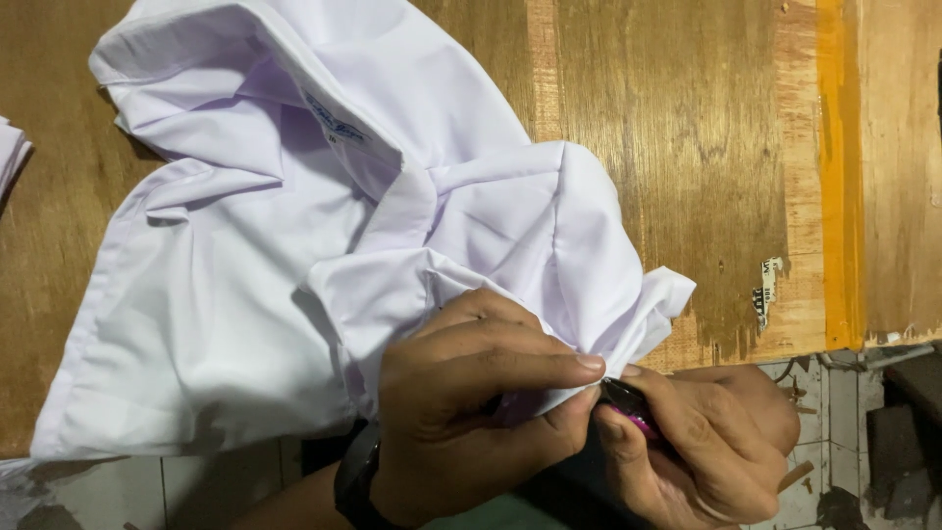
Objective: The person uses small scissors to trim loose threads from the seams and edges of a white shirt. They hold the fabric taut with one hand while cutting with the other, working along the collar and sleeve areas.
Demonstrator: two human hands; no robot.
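Observation:
A white collared shirt (pixel 294 236) lies crumpled on a wooden table (pixel 687 147), its collar with a small label toward the top. My left hand (pixel 471 402), with a black band on the wrist, pinches a fold of the shirt's fabric at the table's near edge. My right hand (pixel 706 442) is closed around a small dark tool with a pink part (pixel 628 404), its tip touching the pinched fabric.
A yellow stripe (pixel 839 167) runs down the table near its right side. Another piece of white cloth (pixel 10 147) shows at the left edge. Grey tiled floor (pixel 834 412) lies below the table's near edge.

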